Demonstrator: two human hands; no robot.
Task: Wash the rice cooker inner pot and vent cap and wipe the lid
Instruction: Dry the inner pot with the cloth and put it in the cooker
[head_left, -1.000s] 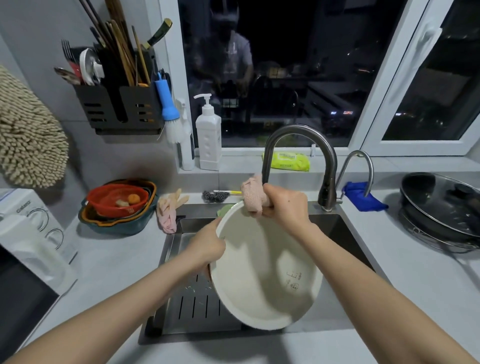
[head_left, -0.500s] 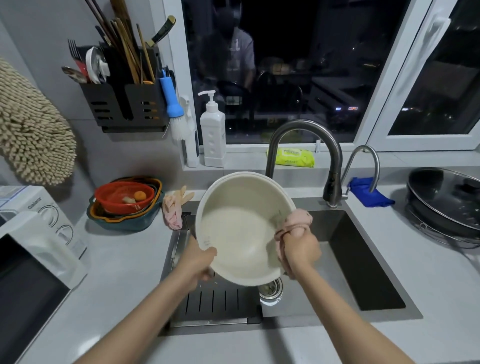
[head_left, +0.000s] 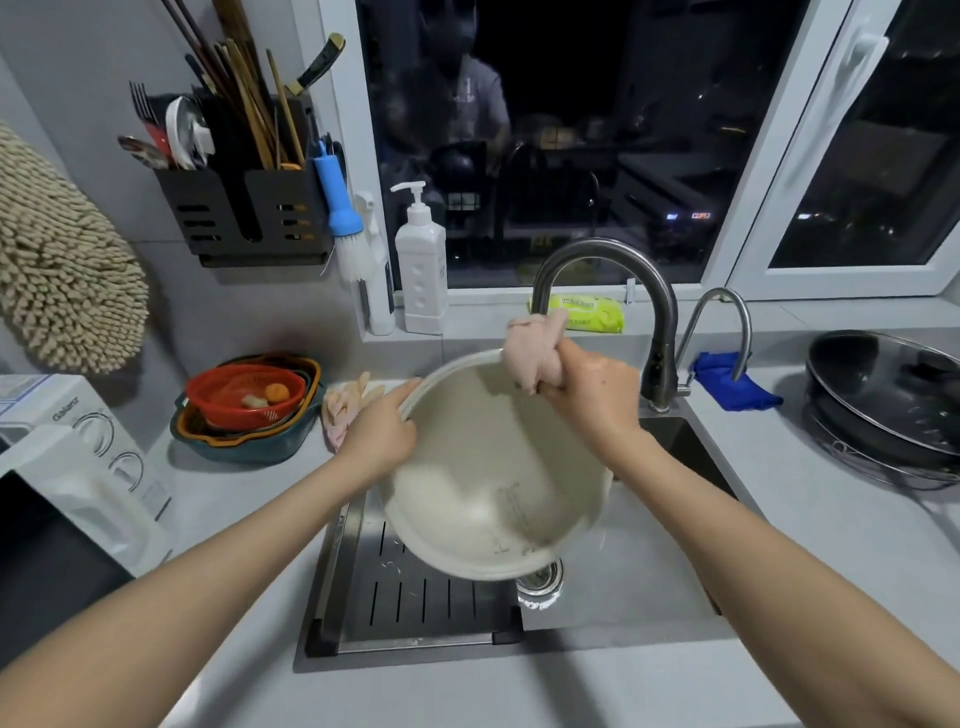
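**While the Pot Hung Over the Sink: Slip and Impact Risks**

While the sink (head_left: 649, 597) lay directly below, the pot (head_left: 483, 483) was held in the air above it, tilted with its opening toward the person. Its far rim stood near the tap (head_left: 660, 332). The left hand (head_left: 379, 436) gripped the left side of the rim, fingers curled over the edge. The right hand (head_left: 597, 395) was closed round a bunched pink cloth (head_left: 535, 348) and pressed it against the far rim. The pot's lowest edge hung over the drain (head_left: 540, 582).

Judged step: scrubbing of the rim and inner wall. Rinsing appeared not yet done.

Hazards from this position:

1. Only the left hand carried the pot, at one point on the rim. A wet rim could slide through those fingers. The pot would then fall to the sink floor, which could dent it or mark its coating.
2. Hard cloth pressure on the far rim would lever the pot about the left grip and could twist it loose.
3. A wide stroke of the cloth hand could knock the rim against the tap.
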